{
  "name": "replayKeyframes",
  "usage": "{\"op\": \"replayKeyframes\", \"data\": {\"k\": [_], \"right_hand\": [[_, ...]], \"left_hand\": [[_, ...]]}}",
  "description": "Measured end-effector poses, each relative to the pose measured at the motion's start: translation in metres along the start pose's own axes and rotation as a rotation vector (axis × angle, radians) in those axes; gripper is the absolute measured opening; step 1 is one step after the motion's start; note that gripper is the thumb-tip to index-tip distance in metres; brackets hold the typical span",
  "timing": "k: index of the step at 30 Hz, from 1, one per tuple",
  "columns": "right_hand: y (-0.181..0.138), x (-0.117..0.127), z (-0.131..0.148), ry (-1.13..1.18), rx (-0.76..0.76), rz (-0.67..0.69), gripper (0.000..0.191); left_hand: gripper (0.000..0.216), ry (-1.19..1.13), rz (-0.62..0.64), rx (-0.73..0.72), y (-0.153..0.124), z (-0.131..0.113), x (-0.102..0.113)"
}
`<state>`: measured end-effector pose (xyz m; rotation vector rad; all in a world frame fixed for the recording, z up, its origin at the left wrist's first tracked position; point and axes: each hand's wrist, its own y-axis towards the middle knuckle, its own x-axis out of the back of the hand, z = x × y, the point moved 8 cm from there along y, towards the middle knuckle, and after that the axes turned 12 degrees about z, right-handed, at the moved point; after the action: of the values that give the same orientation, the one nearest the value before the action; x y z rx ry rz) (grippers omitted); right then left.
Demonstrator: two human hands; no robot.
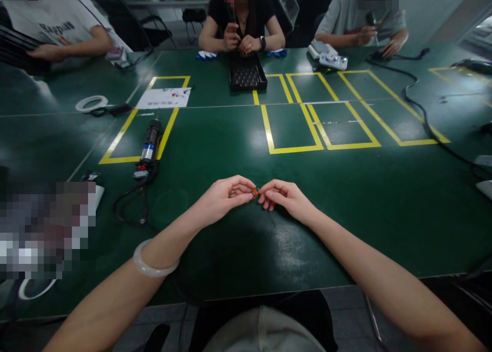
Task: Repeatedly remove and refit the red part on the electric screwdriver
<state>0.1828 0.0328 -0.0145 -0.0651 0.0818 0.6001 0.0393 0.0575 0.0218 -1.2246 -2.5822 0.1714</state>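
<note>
My left hand point(226, 197) and my right hand point(283, 198) meet fingertip to fingertip over the green table point(230, 239), near its front edge. Between them they pinch a tiny orange part point(254, 192). Both hands have fingers curled and pressed onto it. A pale bangle point(151, 262) sits on my left wrist. What the part is in detail is too small to tell.
An electric screwdriver point(149, 149) with a black cable lies to the left in a yellow-taped box. A black tray point(246, 74) stands at the far side before a seated person. Two other people sit at the far corners. A white tape roll point(91, 103), a paper sheet point(164, 98) and a cable point(423, 119) lie around.
</note>
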Motion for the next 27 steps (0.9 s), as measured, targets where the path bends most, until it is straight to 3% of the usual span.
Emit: {"op": "replayKeyframes", "data": {"k": [3,8,11,13,15,18,20,22,24,27], "right_hand": [[0.003,-0.003,-0.004,0.060,-0.018,0.019,0.032],[0.005,-0.006,-0.011,0.107,-0.048,0.023,0.035],[0.004,-0.008,-0.011,0.086,-0.046,0.032,0.035],[0.004,-0.007,-0.008,0.048,-0.026,0.026,0.032],[0.003,-0.004,-0.005,0.016,-0.005,-0.002,0.029],[0.001,0.001,-0.003,-0.012,0.001,-0.039,0.027],[0.001,0.003,-0.002,-0.037,-0.016,-0.048,0.028],[0.000,0.003,-0.003,-0.068,-0.042,-0.044,0.027],[0.000,0.002,-0.004,-0.091,-0.057,-0.037,0.025],[0.001,0.003,-0.005,-0.096,-0.050,-0.033,0.024]], "left_hand": [[0.029,0.114,0.005,-0.035,0.000,-0.002,-0.008],[0.017,0.506,-0.097,-0.142,-0.007,-0.019,-0.016],[0.017,0.657,-0.058,-0.176,-0.007,-0.024,-0.023],[0.022,0.731,-0.034,-0.162,-0.007,-0.023,-0.017],[0.032,0.831,-0.097,-0.106,-0.011,-0.022,0.007],[0.048,1.031,-0.391,0.073,-0.031,-0.015,0.074],[0.064,1.129,-0.587,0.266,-0.053,-0.001,0.125],[0.078,1.124,-0.688,0.503,-0.077,0.023,0.170],[0.078,1.067,-0.661,0.645,-0.095,0.049,0.200],[0.070,1.005,-0.561,0.749,-0.111,0.078,0.227]]}}
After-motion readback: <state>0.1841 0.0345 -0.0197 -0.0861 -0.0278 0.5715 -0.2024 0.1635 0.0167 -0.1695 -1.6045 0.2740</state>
